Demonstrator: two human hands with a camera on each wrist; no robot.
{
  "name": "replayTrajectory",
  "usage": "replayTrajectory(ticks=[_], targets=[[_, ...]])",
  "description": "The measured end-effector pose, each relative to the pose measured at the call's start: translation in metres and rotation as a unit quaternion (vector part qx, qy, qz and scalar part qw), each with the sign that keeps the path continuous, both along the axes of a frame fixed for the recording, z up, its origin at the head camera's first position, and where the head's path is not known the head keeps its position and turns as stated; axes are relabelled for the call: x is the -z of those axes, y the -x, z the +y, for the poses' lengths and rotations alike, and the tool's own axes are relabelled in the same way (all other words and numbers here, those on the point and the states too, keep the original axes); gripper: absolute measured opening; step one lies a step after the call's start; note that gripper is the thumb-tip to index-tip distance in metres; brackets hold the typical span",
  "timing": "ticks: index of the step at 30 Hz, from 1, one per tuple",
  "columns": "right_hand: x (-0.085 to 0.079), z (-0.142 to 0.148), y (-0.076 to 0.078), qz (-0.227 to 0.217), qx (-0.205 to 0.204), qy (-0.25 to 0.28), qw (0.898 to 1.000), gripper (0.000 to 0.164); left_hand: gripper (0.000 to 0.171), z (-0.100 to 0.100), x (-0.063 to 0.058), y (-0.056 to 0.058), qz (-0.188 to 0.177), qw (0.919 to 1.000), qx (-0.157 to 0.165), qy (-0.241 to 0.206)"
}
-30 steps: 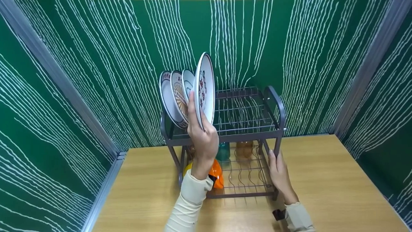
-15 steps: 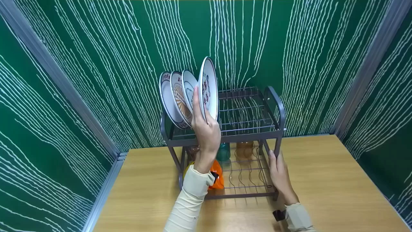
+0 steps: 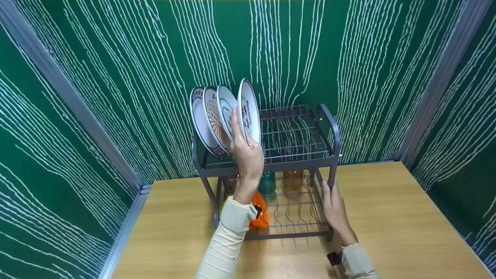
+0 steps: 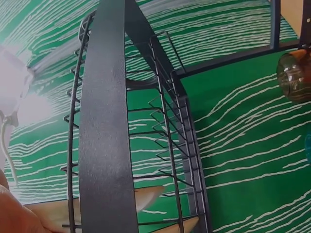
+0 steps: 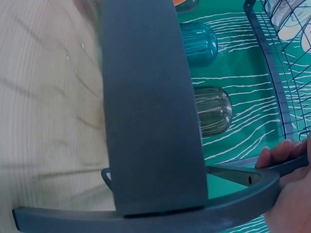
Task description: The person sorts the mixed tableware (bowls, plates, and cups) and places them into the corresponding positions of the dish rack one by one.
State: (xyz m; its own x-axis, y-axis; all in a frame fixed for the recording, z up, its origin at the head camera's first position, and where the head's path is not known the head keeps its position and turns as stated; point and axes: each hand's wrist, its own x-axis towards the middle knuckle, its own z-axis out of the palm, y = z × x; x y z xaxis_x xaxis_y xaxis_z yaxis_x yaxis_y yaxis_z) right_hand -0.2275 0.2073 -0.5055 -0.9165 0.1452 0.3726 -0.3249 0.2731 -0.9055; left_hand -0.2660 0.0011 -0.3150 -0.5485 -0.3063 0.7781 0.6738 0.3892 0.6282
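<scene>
My left hand (image 3: 247,159) holds a white plate (image 3: 251,112) with red markings by its lower edge, fingers on one face and thumb on the other. This plate stands upright over the top tier of a dark grey two-tier dish rack (image 3: 302,159). To its left, other patterned plates (image 3: 212,116) stand on edge in a row, the closest one partly behind my fingers. My right hand (image 3: 336,209) grips the rack's right front post; in the right wrist view its fingers (image 5: 281,151) curl round the grey frame (image 5: 243,206).
On the lower tier are a teal glass (image 3: 267,183), an amber glass (image 3: 293,181) and an orange item (image 3: 260,211), partly hidden by my left forearm. The rack stands on a wooden table (image 3: 387,217). Green walls (image 3: 294,50) with white streaks enclose it.
My left hand has brought the plate down toward the top tier, close beside the standing plates. My right hand has kept its grip on the post.
</scene>
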Motion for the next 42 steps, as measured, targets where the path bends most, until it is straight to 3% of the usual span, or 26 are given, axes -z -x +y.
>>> replayTrajectory(ticks=[5, 13, 19, 29, 42], targets=[[0.0, -0.002, 0.002, 0.007, 0.002, 0.001, 1.0, 0.029, 0.072, 0.003, 0.001, 0.003, -0.018, 0.9998, -0.004, 0.009], [-0.001, 0.001, 0.003, 0.014, 0.004, -0.008, 1.0, 0.033, 0.066, 0.004, -0.002, 0.01, -0.044, 0.9989, -0.005, 0.015], [0.003, 0.001, 0.004, 0.044, 0.003, -0.002, 0.999, 0.025, 0.061, 0.004, -0.006, 0.018, -0.074, 0.996, -0.029, 0.04], [0.005, 0.0, 0.003, 0.035, 0.009, 0.008, 0.999, 0.024, 0.064, 0.003, -0.011, 0.026, -0.087, 0.9902, -0.073, 0.082], [0.005, 0.0, 0.003, 0.04, 0.015, 0.008, 0.999, 0.022, 0.069, 0.001, -0.017, 0.03, -0.035, 0.9898, -0.103, 0.091]])
